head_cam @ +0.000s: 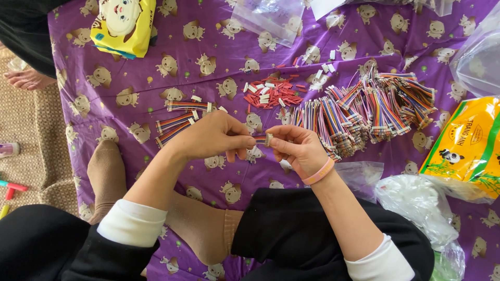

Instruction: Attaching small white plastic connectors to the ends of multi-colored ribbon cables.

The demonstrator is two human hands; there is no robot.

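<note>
The person sits cross-legged on a purple cloth (156,62) printed with small cartoon animals, spread over the floor. Both hands meet over the middle of the cloth, just in front of the knees. The left hand (208,136) has its fingers pinched on one end of a short ribbon cable (262,139) of many-coloured wires; the right hand (297,145), with a pink wristband (319,172), pinches the other end, where a small white connector (269,138) sits. The cable spans the narrow gap between the two hands, mostly hidden by the fingertips.

The cable looks very light and limp, so it will likely droop if held at one point; the thin wires could kink or pull out of their housing under a hard tug. The white connector is the stiff part and seems the best place to grip, with the other hand holding the flat band of wires close behind it.

Toward the far right of the cloth lies a large heap of the same coloured cables (364,106). Beyond the hands is a scatter of small red and white connector pieces (273,92), and a few finished cables (179,117) lie just beyond the left hand. A yellow packet (125,23) sits near the far left corner, clear plastic bags (416,200) and a yellow-green bag (469,151) at the right edge.
</note>
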